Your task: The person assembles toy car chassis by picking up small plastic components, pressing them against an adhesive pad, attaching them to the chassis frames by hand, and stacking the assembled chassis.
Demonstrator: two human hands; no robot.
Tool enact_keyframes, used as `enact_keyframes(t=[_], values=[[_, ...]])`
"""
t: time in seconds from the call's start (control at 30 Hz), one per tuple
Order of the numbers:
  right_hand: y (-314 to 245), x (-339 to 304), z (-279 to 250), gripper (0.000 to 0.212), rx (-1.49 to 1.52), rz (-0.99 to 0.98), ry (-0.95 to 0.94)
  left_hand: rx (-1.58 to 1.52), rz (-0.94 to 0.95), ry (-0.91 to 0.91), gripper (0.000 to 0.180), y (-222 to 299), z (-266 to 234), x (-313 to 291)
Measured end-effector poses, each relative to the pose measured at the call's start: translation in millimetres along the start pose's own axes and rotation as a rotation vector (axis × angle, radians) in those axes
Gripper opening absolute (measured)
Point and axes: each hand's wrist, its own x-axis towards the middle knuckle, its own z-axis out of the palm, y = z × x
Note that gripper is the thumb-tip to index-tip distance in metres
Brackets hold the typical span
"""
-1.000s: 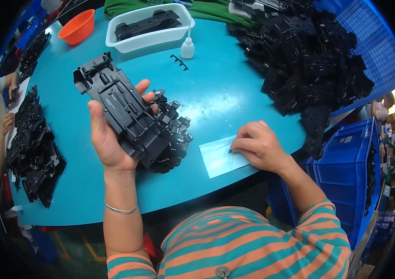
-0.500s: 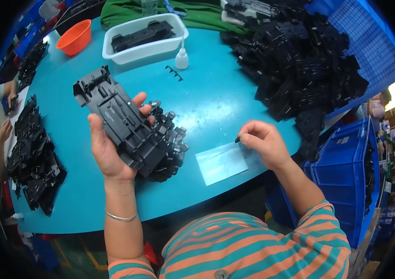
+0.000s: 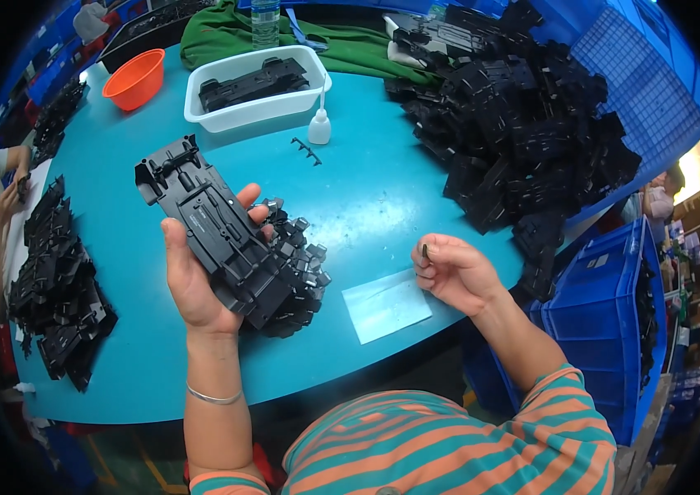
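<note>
Across my left hand lies a black plastic toy-car chassis, tilted, its moulded ribbed face turned up. The thumb grips its left edge, and fingertips show at its right edge. My right hand pinches a small dark plastic piece between thumb and fingers. The piece is too small to name. Below that hand a pale, shiny flat sheet lies on the teal table. Small black plastic parts are heaped just right of the chassis, partly hidden by it.
A white tub holds another black part. Near it are a white squeeze bottle, a thin black toothed strip and an orange bowl. Black parts pile up at right and left. A blue crate stands at right.
My right hand has turned, bringing the small piece upright at the fingertips. The left hand still holds the chassis almost in place. The whole view has shifted slightly.
</note>
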Motion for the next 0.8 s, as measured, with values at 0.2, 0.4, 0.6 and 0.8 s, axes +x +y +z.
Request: enact_keyframes(t=[0.2, 0.4, 0.6, 0.8], values=[[1, -1, -1, 0.008, 0.006, 0.003, 0.003, -0.007, -0.003, -0.003, 0.074, 0, -1, 0], [-6, -11, 13, 0.006, -1.227, -0.446, 0.088, -0.034, -0.033, -0.039, 0.083, 0, 0, -2], [4, -6, 54, 0.005, -1.290, -0.786, 0.037, -0.087, -0.056, -0.109, 0.086, -4, -1, -2], [36, 17, 86, 0.016, -1.287, -1.127, -0.025, -0.082, -0.046, -0.184, 0.088, -8, -2, -6]])
